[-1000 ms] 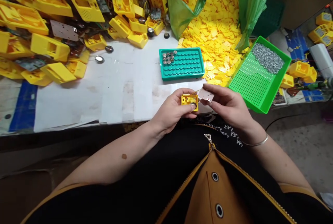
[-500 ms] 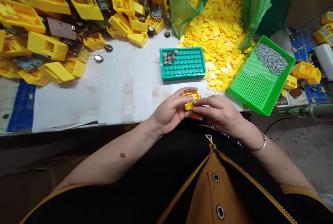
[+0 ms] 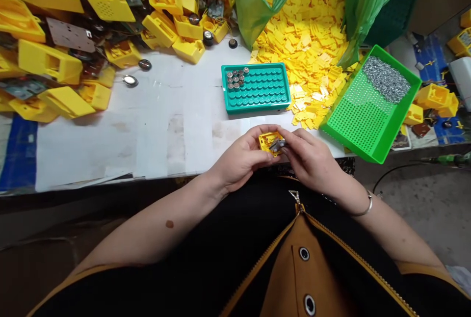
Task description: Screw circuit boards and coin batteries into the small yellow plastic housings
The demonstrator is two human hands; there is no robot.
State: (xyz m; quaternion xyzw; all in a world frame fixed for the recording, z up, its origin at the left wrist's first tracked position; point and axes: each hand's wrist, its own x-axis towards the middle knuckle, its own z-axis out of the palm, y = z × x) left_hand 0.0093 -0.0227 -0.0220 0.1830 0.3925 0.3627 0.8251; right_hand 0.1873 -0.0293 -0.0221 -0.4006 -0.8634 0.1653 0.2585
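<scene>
My left hand (image 3: 245,157) is closed around a small yellow plastic housing (image 3: 265,140), its open side facing up. Inside the housing some wires or small parts show, too small to make out. My right hand (image 3: 309,155) pinches a small grey metallic part (image 3: 277,145) at the housing's right side, its fingertips touching or nearly touching the rim. Whether that part is still joined to the housing I cannot tell. Just beyond both hands lies a teal tray (image 3: 257,110) with rows of round pockets. Several small round metal pieces (image 3: 235,79) stand in its left corner.
Yellow housings (image 3: 55,64) with wires and boards are heaped at the left. A green bag (image 3: 253,8) spills small yellow plastic pieces (image 3: 305,62) behind the tray. To the right, a green perforated basket (image 3: 362,125) holds many silvery screws or pins (image 3: 386,79). Loose round parts (image 3: 130,80) lie on the table.
My right hand has shifted its grip, and the grey metallic part now stands tilted up at the housing. The brown board seen below the housing is now out of sight. The view has shifted slightly.
</scene>
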